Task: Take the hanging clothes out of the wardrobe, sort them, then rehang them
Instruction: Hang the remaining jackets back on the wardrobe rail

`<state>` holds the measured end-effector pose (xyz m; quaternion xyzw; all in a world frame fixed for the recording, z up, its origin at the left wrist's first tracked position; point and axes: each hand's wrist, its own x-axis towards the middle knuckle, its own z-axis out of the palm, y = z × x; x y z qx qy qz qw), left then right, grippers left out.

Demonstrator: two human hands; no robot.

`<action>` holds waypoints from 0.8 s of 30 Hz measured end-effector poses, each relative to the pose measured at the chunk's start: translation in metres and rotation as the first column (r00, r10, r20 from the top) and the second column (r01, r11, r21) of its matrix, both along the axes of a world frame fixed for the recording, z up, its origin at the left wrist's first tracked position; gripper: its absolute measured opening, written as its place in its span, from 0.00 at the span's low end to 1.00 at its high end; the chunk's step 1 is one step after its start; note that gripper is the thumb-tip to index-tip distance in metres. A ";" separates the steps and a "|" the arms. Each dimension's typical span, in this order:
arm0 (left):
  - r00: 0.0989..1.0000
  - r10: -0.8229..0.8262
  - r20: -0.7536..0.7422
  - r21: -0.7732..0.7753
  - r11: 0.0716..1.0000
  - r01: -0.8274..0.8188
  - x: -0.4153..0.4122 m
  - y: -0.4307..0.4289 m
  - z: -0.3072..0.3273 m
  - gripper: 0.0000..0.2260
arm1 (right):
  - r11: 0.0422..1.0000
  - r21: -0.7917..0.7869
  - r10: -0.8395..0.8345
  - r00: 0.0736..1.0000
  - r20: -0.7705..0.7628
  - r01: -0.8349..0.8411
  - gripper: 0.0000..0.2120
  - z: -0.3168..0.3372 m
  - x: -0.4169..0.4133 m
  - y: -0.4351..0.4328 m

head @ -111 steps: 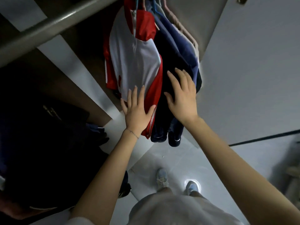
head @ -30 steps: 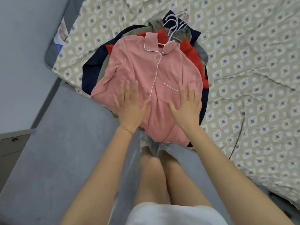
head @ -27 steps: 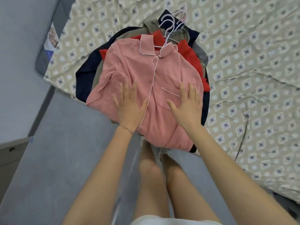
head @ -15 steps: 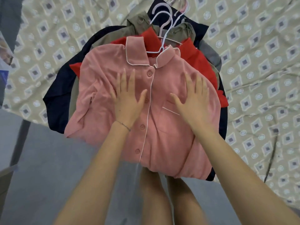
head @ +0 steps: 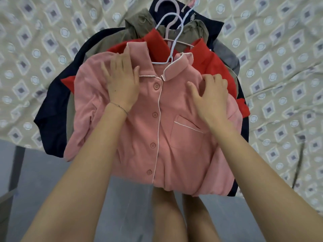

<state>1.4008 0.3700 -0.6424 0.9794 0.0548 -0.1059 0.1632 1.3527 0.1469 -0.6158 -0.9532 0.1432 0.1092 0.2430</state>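
Observation:
A stack of clothes on hangers lies on the bed, hanging over its edge. On top is a pink button shirt (head: 157,137) with white piping. Under it are a red garment (head: 215,63), an olive one (head: 138,23), a grey one (head: 225,51) and a navy one (head: 52,110). White hanger hooks (head: 172,32) stick out at the far end. My left hand (head: 122,82) lies flat on the pink shirt's left shoulder, fingertips at the collar. My right hand (head: 209,95) is on the right shoulder, fingers curled into the fabric.
The bed sheet (head: 279,67) is beige with a diamond pattern and fills the far and right side. Grey floor (head: 43,180) lies in front of the bed. My legs (head: 166,215) stand against the bed edge. A cabinet corner (head: 5,206) shows at lower left.
The view went from the wardrobe to the bed. Over the last second both hands slid up the pink shirt from its lower front to its shoulders, and the right hand's fingers curled.

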 end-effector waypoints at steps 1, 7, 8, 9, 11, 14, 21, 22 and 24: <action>1.000 -0.022 0.011 0.012 1.000 0.022 0.001 0.003 0.004 0.25 | 1.000 -0.005 0.000 1.000 -0.008 0.000 0.20 0.004 0.000 0.000; 0.957 -0.265 0.114 0.039 0.964 0.262 -0.018 0.025 0.058 0.16 | 0.998 0.056 0.021 1.000 0.013 -0.022 0.21 0.042 -0.012 -0.012; 0.953 -0.272 0.137 0.013 0.962 0.272 -0.027 0.028 0.070 0.15 | 0.996 0.072 0.042 0.999 0.017 -0.043 0.21 0.050 -0.014 -0.015; 0.956 -0.255 0.144 -0.016 0.965 0.260 -0.039 0.031 0.083 0.15 | 0.995 0.075 0.071 0.997 0.018 -0.073 0.22 0.060 -0.017 -0.016; 0.974 -0.184 0.136 -0.070 0.978 0.195 -0.064 0.035 0.105 0.16 | 0.989 0.064 0.133 0.991 0.015 -0.133 0.24 0.081 -0.026 -0.016; 0.997 0.003 0.071 -0.191 0.982 0.010 -0.106 0.035 0.135 0.16 | 0.977 0.081 0.199 0.980 0.014 -0.200 0.25 0.108 -0.045 -0.015; 0.926 0.374 0.047 -0.216 0.909 -0.356 -0.223 0.015 0.211 0.10 | 0.926 0.164 0.340 0.940 0.033 -0.340 0.31 0.167 -0.100 -0.021; 0.911 0.409 0.046 -0.223 0.894 -0.390 -0.239 0.012 0.219 0.10 | 0.914 0.164 0.370 0.928 0.038 -0.371 0.31 0.175 -0.108 -0.023; 0.874 0.485 0.035 -0.273 0.846 -0.458 -0.273 0.004 0.236 0.07 | 0.887 0.154 0.434 0.900 0.048 -0.436 0.30 0.194 -0.124 -0.024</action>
